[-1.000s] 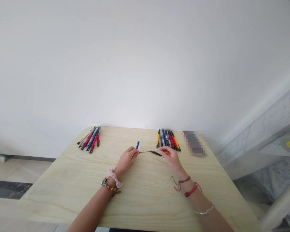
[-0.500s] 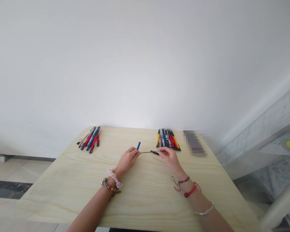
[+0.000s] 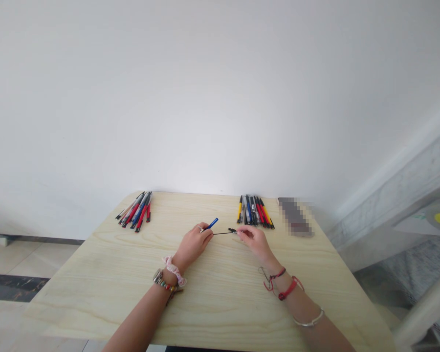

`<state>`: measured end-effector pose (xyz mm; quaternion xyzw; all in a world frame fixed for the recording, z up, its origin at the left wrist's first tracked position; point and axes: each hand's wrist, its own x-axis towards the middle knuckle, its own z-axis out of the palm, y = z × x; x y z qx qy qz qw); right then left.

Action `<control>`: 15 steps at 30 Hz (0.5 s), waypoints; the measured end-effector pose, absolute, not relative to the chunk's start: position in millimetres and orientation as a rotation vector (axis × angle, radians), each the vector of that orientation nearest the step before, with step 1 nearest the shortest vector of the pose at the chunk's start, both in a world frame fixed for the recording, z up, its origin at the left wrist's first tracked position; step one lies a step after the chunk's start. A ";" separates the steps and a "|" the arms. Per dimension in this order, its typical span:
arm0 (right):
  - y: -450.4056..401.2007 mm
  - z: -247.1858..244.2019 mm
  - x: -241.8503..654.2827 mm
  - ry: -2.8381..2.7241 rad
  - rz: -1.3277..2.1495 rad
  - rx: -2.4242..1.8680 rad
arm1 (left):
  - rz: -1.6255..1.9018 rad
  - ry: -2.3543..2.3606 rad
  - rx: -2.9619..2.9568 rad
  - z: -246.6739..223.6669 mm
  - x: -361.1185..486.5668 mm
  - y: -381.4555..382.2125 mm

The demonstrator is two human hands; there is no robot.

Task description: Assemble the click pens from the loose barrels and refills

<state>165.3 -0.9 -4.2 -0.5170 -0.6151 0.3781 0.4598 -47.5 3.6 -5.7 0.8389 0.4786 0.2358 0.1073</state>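
Observation:
My left hand [image 3: 195,243] is closed on a blue pen barrel [image 3: 213,223], whose end sticks up to the right past the fingers. A thin dark refill [image 3: 223,233] runs level from the left fingertips towards the right hand. My right hand [image 3: 254,239] pinches a small black pen part [image 3: 232,230] at the right end of the refill. How far the refill reaches into either hand is hidden by the fingers.
Several pens [image 3: 135,211] lie fanned out at the table's back left. Another row of pens [image 3: 254,211] lies at the back, right of centre. A dark blurred flat object [image 3: 296,217] is beside it. The wooden table [image 3: 212,303] meets a white wall.
The blue barrel has tilted from nearly upright to a slant to the right. The black part now sits at my right fingertips; before, it lay partly behind them. The hands have barely shifted.

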 end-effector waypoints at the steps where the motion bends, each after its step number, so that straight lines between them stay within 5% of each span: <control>1: -0.8 -3.9 165.5 -1.521 0.921 -1.281 | 0.684 1.414 2.492 -6.3 -47.3 3.8; 15: 0.1 -1.6 165.5 -1.499 0.951 -1.272 | 0.981 1.332 2.488 -10.0 -43.8 3.5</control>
